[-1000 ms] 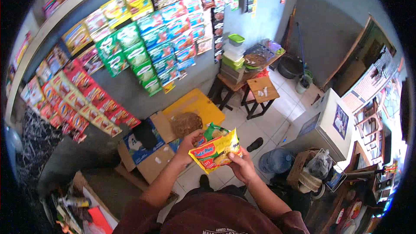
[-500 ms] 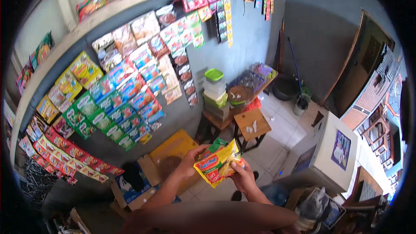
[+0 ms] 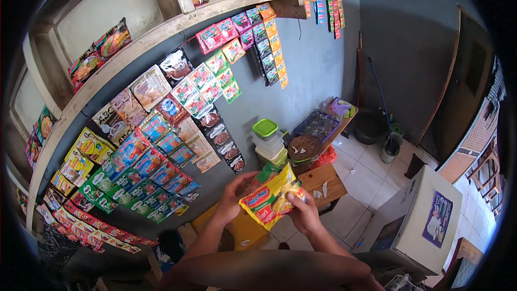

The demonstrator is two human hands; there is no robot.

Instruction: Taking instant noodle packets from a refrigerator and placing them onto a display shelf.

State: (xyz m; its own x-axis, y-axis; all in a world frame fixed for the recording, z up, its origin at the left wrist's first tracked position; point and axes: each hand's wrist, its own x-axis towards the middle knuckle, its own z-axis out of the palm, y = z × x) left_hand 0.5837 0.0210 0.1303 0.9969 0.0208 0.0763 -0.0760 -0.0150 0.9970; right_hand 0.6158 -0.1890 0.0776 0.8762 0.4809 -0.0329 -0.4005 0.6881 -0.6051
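A yellow instant noodle packet [image 3: 265,208] with a red-and-green label is held in front of me, tilted. Behind its upper left edge shows a green packet [image 3: 267,172], partly hidden. My left hand [image 3: 231,200] grips the left side of the packets, its fingers reaching behind them. On the right, my right hand [image 3: 306,214] is closed on the yellow packet, the thumb pressed on its front and the other fingers mostly hidden.
Hanging sachet strips [image 3: 156,151] cover the left wall under a wooden shelf [image 3: 177,20] with a few noodle packets [image 3: 114,39]. Ahead are stacked food containers [image 3: 265,129] and a small wooden table [image 3: 325,179]. A pale refrigerator [image 3: 425,221] stands at the right.
My view has tilted upward, bringing more of the shelf into sight. Both hands still hold the packets at nearly the same place before me.
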